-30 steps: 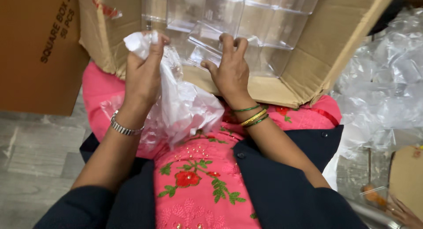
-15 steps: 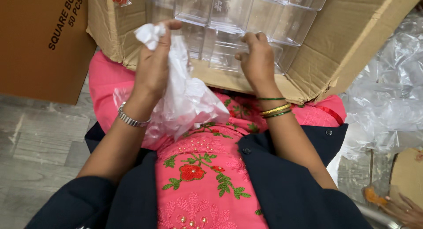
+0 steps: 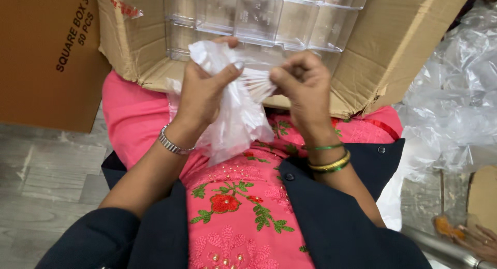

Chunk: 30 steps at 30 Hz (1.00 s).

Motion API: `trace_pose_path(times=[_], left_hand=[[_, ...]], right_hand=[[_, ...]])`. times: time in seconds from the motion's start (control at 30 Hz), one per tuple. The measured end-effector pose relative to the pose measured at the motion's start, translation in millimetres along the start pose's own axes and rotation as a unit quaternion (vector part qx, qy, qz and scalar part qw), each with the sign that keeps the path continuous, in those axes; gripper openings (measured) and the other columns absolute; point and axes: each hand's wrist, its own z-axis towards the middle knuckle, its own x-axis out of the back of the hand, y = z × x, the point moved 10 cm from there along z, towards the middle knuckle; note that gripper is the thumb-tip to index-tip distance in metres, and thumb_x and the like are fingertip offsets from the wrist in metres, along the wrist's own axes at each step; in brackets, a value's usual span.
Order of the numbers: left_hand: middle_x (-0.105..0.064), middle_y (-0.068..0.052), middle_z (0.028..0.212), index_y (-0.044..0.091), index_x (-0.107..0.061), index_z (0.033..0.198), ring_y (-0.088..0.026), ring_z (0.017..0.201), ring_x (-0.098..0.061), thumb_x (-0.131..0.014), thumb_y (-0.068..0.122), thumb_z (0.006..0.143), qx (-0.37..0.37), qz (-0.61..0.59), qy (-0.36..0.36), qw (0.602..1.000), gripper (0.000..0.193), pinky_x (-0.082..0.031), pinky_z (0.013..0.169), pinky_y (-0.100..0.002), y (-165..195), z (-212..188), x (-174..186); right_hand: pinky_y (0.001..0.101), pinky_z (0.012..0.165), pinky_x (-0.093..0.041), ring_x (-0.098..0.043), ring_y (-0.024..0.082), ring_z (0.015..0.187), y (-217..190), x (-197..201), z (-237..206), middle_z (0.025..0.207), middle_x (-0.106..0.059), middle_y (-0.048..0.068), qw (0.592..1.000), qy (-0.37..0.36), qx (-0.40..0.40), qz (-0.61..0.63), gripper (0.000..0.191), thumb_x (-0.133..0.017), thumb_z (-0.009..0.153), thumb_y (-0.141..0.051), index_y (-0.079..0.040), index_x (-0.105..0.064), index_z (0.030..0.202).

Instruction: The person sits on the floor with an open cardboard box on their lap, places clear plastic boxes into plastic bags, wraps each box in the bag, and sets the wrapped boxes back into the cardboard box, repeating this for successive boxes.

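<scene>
My left hand (image 3: 203, 90) grips a bunch of thin white plastic bags (image 3: 234, 123) that hangs down over my pink embroidered lap. My right hand (image 3: 303, 85) pinches the fanned edge of the same bags just to the right, thumb and fingers closed on it. Both hands are in front of an open cardboard box (image 3: 393, 46) that rests tilted on my knees. Inside the box stand stacked clear plastic square containers (image 3: 259, 15).
A second, closed brown carton (image 3: 46, 57) stands at the left on the grey wood-look floor (image 3: 46, 176). Crumpled clear plastic wrap (image 3: 455, 103) is piled at the right. Another person's hand (image 3: 479, 238) shows at the bottom right corner by a metal tube.
My right hand has left the containers in the box and come down to pinch the bags held in my left hand. The left hand has shifted slightly toward the middle.
</scene>
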Motion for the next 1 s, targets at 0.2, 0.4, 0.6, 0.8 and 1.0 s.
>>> trace_pose_path(times=[0.2, 0.4, 0.6, 0.8, 1.0], left_hand=[[-0.071, -0.002, 0.095, 0.001, -0.065, 0.104, -0.010, 0.082, -0.066, -0.078, 0.005, 0.092, 0.033, 0.102, 0.040, 0.993, 0.018, -0.057, 0.075, -0.028, -5, -7, 16], [-0.070, -0.001, 0.094, 0.003, -0.071, 0.100, -0.007, 0.080, -0.060, -0.077, 0.015, 0.101, 0.028, 0.156, 0.033, 0.987, 0.014, -0.049, 0.071, -0.025, -9, -14, 7], [-0.064, 0.001, 0.081, 0.010, -0.067, 0.096, -0.008, 0.069, -0.060, -0.065, 0.031, 0.103, 0.174, -0.024, -0.078, 0.981, 0.023, -0.049, 0.060, -0.026, -53, -35, -17], [-0.066, -0.004, 0.075, 0.008, -0.067, 0.088, -0.013, 0.057, -0.060, -0.071, 0.025, 0.092, 0.253, -0.060, -0.023, 0.965, 0.018, -0.044, 0.044, -0.029, -78, -11, 24], [-0.072, -0.006, 0.078, 0.000, -0.069, 0.099, -0.011, 0.064, -0.066, -0.075, 0.012, 0.086, 0.036, 0.382, 0.050, 0.922, 0.019, -0.053, 0.059, -0.028, -74, 55, 65]], right_hand=[[0.0223, 0.060, -0.051, -0.062, 0.007, 0.071, 6, 27, -15, 0.085, -0.068, 0.002, 0.999, 0.039, -0.030, 0.021, 0.008, -0.073, 0.098, -0.005, -0.003, -0.067, 0.103], [0.0216, 0.065, -0.044, -0.054, 0.004, 0.072, 27, 33, -26, 0.078, -0.060, -0.004, 0.998, 0.024, 0.007, -0.057, 0.030, -0.059, 0.115, -0.027, -0.004, -0.066, 0.097], [0.0325, 0.084, -0.054, -0.065, 0.014, 0.088, 58, 25, -26, 0.093, -0.069, 0.004, 0.978, 0.013, -0.161, 0.131, 0.024, -0.055, 0.106, -0.022, -0.001, -0.066, 0.100], [0.0365, 0.091, -0.058, -0.071, 0.021, 0.092, 21, 45, -13, 0.096, -0.072, 0.011, 0.917, -0.036, -0.173, 0.359, 0.012, -0.066, 0.092, -0.014, -0.004, -0.062, 0.096], [0.0405, 0.062, -0.046, -0.052, 0.023, 0.072, 71, 89, 50, 0.084, -0.054, 0.010, 0.960, 0.118, -0.029, -0.253, 0.020, -0.067, 0.081, 0.011, 0.000, -0.056, 0.092]])
